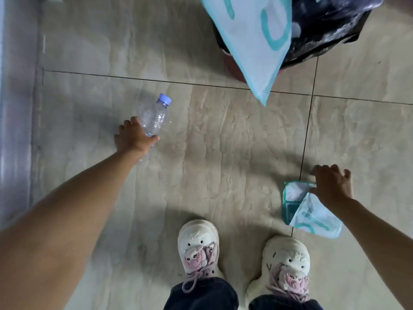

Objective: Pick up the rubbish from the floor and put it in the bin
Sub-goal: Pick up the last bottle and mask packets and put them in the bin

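A clear plastic bottle [154, 118] with a purple cap lies on the tiled floor at centre left. My left hand [134, 136] wraps around its lower end, fingers closed on it. A light blue and white plastic wrapper [312, 214] lies on the floor at the right, partly folded. My right hand [333, 184] rests on its upper edge with fingers spread; whether it grips the wrapper is unclear. The bin [328, 36], lined with a black bag, stands at the top right, with a large light blue bag [257, 41] hanging out over its front.
My two feet in cream shoes [199, 247] stand at the bottom centre, just left of the wrapper. A pale wall or door edge [15, 108] runs along the left side. Beige floor tiles [223, 142] lie between the bottle and the bin.
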Demonstrator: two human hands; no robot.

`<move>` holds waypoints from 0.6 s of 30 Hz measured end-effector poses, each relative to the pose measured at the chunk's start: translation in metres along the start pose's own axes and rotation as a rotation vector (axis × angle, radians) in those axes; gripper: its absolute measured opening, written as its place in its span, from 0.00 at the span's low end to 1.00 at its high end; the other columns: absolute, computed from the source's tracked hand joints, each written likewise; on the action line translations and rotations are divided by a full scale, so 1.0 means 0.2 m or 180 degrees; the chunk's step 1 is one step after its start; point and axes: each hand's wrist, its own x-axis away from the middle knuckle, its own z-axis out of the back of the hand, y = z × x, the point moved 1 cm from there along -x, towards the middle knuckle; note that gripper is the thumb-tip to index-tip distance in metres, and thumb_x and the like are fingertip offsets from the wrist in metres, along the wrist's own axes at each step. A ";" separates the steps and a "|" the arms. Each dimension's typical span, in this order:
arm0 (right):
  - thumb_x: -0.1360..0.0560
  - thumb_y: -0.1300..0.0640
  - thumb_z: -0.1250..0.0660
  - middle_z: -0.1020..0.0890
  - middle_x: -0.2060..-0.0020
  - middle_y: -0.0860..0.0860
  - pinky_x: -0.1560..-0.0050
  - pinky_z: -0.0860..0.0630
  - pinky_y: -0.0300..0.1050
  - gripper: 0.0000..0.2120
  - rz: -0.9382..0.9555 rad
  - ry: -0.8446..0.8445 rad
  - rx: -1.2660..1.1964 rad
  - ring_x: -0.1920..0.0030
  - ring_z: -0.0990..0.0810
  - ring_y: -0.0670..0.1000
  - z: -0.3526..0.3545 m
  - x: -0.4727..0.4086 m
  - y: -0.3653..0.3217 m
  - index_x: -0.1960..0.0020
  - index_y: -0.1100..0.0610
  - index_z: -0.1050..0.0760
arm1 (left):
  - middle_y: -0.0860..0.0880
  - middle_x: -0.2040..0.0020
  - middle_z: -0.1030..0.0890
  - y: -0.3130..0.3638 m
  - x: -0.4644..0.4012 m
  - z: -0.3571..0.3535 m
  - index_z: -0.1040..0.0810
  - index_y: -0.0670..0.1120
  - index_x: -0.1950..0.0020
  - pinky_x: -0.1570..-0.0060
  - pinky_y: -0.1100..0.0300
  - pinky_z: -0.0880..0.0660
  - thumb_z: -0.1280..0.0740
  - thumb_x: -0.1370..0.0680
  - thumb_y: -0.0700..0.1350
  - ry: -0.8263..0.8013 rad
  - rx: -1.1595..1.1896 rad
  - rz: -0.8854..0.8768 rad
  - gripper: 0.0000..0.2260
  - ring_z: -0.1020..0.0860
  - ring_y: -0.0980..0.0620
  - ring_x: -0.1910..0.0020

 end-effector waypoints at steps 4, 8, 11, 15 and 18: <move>0.25 0.50 0.36 0.22 0.44 0.48 0.42 0.32 0.47 0.11 0.0422 -0.0272 0.0363 0.39 0.27 0.51 0.01 0.12 -0.13 0.44 0.50 0.23 | 0.41 0.38 0.25 0.04 0.15 0.04 0.31 0.44 0.36 0.42 0.48 0.29 0.28 0.33 0.57 -0.0167 0.0172 0.0008 0.31 0.27 0.40 0.37; 0.25 0.53 0.36 0.18 0.50 0.54 0.49 0.29 0.46 0.09 0.0342 -0.0180 -0.0521 0.47 0.21 0.57 0.18 0.23 -0.18 0.48 0.54 0.23 | 0.41 0.39 0.24 0.10 0.29 0.20 0.31 0.44 0.36 0.43 0.48 0.28 0.28 0.33 0.57 -0.0173 0.0435 0.0158 0.31 0.25 0.40 0.39; 0.27 0.53 0.34 0.15 0.58 0.59 0.60 0.30 0.44 0.07 0.0133 0.0030 -0.1590 0.55 0.18 0.60 0.44 0.33 -0.13 0.51 0.54 0.23 | 0.40 0.40 0.23 0.16 0.44 0.38 0.30 0.43 0.37 0.43 0.47 0.26 0.28 0.33 0.58 -0.0218 0.0711 0.0259 0.31 0.25 0.39 0.40; 0.29 0.52 0.32 0.17 0.66 0.58 0.65 0.26 0.46 0.04 -0.0130 0.0317 -0.2402 0.63 0.20 0.60 0.82 0.43 0.06 0.58 0.53 0.25 | 0.41 0.42 0.22 0.25 0.57 0.68 0.28 0.43 0.38 0.44 0.47 0.25 0.28 0.33 0.56 -0.0113 0.1072 0.0292 0.28 0.23 0.40 0.42; 0.30 0.54 0.32 0.22 0.71 0.53 0.68 0.30 0.46 0.10 -0.0482 0.0377 -0.2996 0.67 0.24 0.58 1.06 0.48 0.24 0.66 0.51 0.32 | 0.43 0.42 0.21 0.35 0.63 0.97 0.27 0.44 0.40 0.46 0.49 0.25 0.27 0.32 0.54 0.0279 0.1451 0.0193 0.26 0.23 0.41 0.42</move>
